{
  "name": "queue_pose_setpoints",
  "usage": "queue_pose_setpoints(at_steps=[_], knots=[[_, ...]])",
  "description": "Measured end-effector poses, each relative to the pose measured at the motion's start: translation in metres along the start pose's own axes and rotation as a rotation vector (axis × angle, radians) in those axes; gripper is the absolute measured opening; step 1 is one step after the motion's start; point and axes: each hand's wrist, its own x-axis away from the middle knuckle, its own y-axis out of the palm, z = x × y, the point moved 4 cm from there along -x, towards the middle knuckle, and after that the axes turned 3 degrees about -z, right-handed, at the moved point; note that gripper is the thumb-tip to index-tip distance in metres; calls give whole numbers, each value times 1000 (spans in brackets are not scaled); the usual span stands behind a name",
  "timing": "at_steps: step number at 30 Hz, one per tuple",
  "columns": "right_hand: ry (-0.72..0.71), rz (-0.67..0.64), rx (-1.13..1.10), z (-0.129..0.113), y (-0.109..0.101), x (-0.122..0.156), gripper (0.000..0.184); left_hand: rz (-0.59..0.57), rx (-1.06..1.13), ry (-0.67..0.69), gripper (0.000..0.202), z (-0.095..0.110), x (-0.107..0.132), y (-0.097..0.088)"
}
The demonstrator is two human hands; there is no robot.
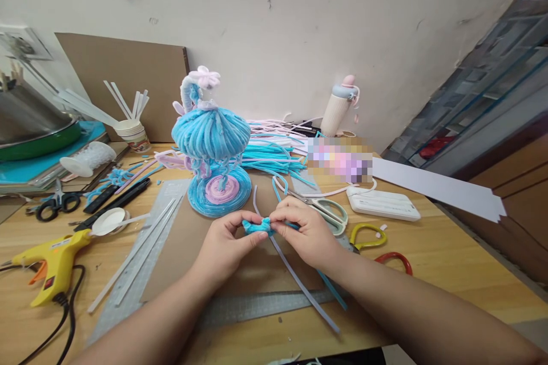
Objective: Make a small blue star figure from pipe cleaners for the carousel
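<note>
My left hand [229,242] and my right hand [303,228] meet over a brown cardboard sheet [257,268], both pinching a small twisted blue pipe-cleaner piece [258,226]. A lilac pipe cleaner [299,282] and a blue one [331,291] trail from it toward me, under my right wrist. Just beyond my hands stands a blue and pink pipe-cleaner carousel-like model [213,145] with a flower on top.
A yellow glue gun [53,262] with black cord lies at left, near black scissors [55,202], a white ribbon spool [88,158] and a paper cup of sticks [133,132]. Loose pipe cleaners [274,151], light scissors [327,208], a white case [382,203] and a bottle [338,111] lie behind. A steel ruler [265,303] lies near me.
</note>
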Motion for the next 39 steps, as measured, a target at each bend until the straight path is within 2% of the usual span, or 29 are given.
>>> queue_pose_setpoints(at_steps=[9, 13, 17, 20, 23, 27, 29, 30, 32, 33, 35, 36, 38, 39], knots=[[4, -62, 120, -2, 7, 4, 10, 57, -58, 61, 12, 2, 3, 0], [-112, -104, 423, -12, 9, 9, 14, 111, -87, 53, 11, 3, 2, -3], [-276, -29, 776, -24, 9, 11, 22, 146, -43, -35, 14, -3, 1, -4], [-380, -29, 930, -31, 13, 11, 25, 139, -27, -78, 15, -6, 1, -2], [-464, -13, 949, -35, 14, 14, 22, 106, 47, -119, 12, -8, 1, 1], [-610, 130, 811, -42, 4, 31, 23, 77, 458, -262, 15, -9, -2, 3], [-709, 32, 653, -44, 4, 39, 17, 78, 632, -344, 18, -10, -3, 2], [-723, -73, 585, -42, 7, 41, 11, 78, 691, -375, 19, -10, -3, 2], [-666, -209, 492, -37, 11, 38, 22, 57, 784, -414, 19, -9, -3, 0], [-584, -208, 461, -33, 12, 33, 28, 30, 821, -423, 18, -9, -3, 0], [-363, -99, 378, -21, 10, 21, 29, -54, 876, -425, 16, -6, -1, 2], [-266, -30, 313, -15, 9, 16, 23, -102, 888, -423, 15, -4, 0, 4], [-166, 69, 188, -7, 6, 10, 11, -181, 876, -429, 13, -2, 2, 7], [-173, 81, 142, -5, 6, 9, 13, -201, 857, -438, 14, -2, 3, 9]])
